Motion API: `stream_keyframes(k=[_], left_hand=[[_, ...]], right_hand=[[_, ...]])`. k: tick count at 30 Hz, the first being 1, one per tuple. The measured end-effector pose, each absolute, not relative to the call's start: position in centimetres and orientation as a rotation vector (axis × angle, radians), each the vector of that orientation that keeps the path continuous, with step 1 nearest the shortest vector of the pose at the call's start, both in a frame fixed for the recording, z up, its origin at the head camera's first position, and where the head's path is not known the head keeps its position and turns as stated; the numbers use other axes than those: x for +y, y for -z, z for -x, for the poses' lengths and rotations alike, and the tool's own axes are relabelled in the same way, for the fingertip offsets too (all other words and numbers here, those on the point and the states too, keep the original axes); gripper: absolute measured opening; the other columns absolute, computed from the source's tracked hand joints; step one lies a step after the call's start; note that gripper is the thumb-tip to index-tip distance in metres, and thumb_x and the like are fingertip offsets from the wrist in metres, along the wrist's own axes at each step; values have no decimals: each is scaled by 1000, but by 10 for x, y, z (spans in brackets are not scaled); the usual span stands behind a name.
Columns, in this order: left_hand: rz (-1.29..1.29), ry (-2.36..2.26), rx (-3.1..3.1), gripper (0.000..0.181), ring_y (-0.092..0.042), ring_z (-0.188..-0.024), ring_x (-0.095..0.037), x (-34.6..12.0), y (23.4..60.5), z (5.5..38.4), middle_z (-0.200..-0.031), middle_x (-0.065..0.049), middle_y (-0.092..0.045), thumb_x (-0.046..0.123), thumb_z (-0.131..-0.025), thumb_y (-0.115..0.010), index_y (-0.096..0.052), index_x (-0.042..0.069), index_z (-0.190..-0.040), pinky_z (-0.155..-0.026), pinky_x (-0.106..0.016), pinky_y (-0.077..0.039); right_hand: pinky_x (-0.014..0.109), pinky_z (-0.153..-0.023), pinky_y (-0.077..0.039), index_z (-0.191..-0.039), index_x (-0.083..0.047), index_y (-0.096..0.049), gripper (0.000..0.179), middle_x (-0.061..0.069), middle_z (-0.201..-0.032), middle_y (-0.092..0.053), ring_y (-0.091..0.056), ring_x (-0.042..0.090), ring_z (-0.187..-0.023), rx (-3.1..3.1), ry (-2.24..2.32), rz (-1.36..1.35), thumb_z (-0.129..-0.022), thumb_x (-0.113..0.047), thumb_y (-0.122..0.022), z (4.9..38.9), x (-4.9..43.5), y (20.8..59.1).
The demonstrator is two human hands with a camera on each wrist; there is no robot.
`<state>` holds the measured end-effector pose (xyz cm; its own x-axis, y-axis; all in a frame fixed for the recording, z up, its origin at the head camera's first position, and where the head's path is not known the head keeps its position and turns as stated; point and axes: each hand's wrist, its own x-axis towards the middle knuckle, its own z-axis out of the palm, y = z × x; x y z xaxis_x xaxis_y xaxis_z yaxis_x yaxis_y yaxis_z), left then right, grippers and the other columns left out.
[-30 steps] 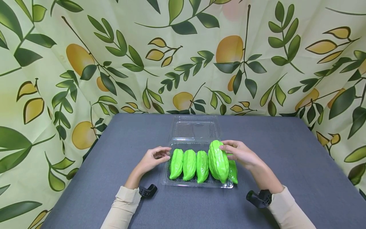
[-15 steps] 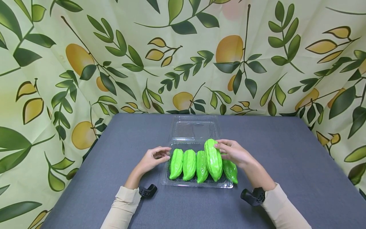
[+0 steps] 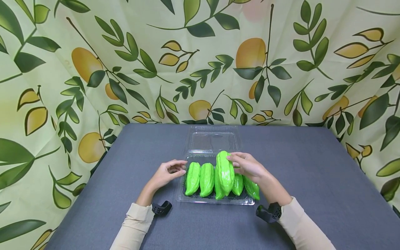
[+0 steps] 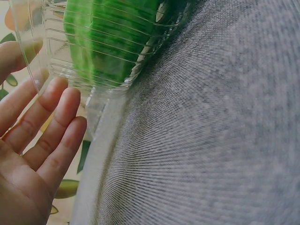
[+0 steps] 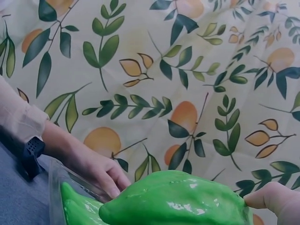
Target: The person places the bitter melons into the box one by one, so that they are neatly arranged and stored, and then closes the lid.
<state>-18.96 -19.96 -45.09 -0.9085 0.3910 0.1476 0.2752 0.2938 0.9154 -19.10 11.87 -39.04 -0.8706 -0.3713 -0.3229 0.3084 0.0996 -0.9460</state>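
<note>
My right hand [image 3: 250,168] holds a bright green, ridged bitter melon [image 3: 225,173] by its upper end, thumb and fingers on its right side. The melon is raised above a clear plastic clamshell box [image 3: 215,202] and partly covers another melon behind it. More bitter melons [image 3: 192,178] lie side by side in the box, the rightmost melon [image 3: 251,188] leaning over the right rim. At the box's left rim rests my left hand [image 3: 170,171], its fingers loosely bent. In the left wrist view, the fingertips [image 4: 68,101] are against or very near the ribbed plastic wall; contact is unclear.
The box's clear lid [image 3: 214,139] lies folded back behind it. Grey cloth [image 3: 150,139] covers the table. A patterned curtain [image 3: 200,69] hangs behind the table and along both sides. Black cameras are strapped to both wrists.
My right hand has carried the raised bitter melon leftward over the box, uncovering the two melons at the right. The left hand has stayed at the left rim.
</note>
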Motion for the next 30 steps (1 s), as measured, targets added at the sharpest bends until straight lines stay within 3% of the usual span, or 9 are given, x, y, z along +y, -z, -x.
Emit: stream_keyframes(k=[3, 8, 11, 13, 16, 18, 24, 30], left_hand=[[-633, -1702, 2426, 36, -60, -88, 5, -200, 452, 190, -108, -31, -63, 4, -89, -66, -60, -8, -122, -83, -14, -53], [-642, -1708, 2412, 37, -60, -89, 5, -199, 452, 191, -109, -31, -63, 5, -89, -65, -59, -8, -123, -84, -14, -53], [-645, -1708, 2412, 37, -60, -89, 5, -199, 452, 191, -109, -31, -63, 4, -89, -65, -59, -8, -123, -84, -15, -53], [-644, -1708, 2413, 37, -60, -89, 5, -199, 452, 191, -109, -31, -63, 4, -89, -65, -59, -8, -123, -84, -14, -53], [-642, -1708, 2416, 37, -60, -88, 5, -200, 453, 191, -109, -32, -63, 3, -88, -65, -59, -8, -123, -83, -14, -53], [-644, -1708, 2416, 37, -60, -88, 5, -200, 454, 191, -109, -32, -63, 3, -88, -65, -59, -9, -123, -83, -14, -53], [-647, -1702, 2420, 37, -60, -88, 6, -199, 453, 191, -109, -32, -63, 4, -88, -66, -59, -8, -123, -83, -15, -53], [-638, -1701, 2425, 37, -59, -88, 6, -200, 453, 191, -109, -31, -63, 4, -88, -65, -59, -8, -123, -84, -14, -53]], right_hand=[[41, -110, -44, -142, 10, -29, 60, 25, -150, -32, -52, 25, -121, 1890, 1836, 39, -95, -21, -50, 192, 115, 392], [32, -102, -50, -142, 10, -30, 58, 19, -142, -41, -55, 11, -105, 1867, 1863, 28, -96, -20, -50, 192, 109, 392], [31, -100, -51, -143, 9, -29, 60, 18, -140, -43, -56, 13, -106, 1855, 1866, 17, -95, -20, -51, 193, 106, 391], [36, -106, -47, -145, 9, -26, 62, 21, -145, -40, -55, 21, -116, 1837, 1870, 9, -95, -20, -51, 193, 103, 391], [47, -117, -35, -147, 9, -22, 65, 24, -154, -26, -39, 35, -136, 1804, 1881, 4, -95, -19, -50, 193, 99, 391], [50, -120, -29, -146, 10, -23, 64, 24, -156, -22, -32, 38, -140, 1789, 1894, -3, -95, -18, -50, 193, 97, 392], [35, -103, -47, -132, 6, -40, 48, 10, -131, -44, -51, 14, -106, 1817, 1899, -27, -93, -18, -52, 195, 89, 398], [39, -107, -47, -133, 8, -41, 49, 16, -135, -46, -53, 20, -112, 1798, 1919, -23, -93, -18, -54, 196, 80, 402]])
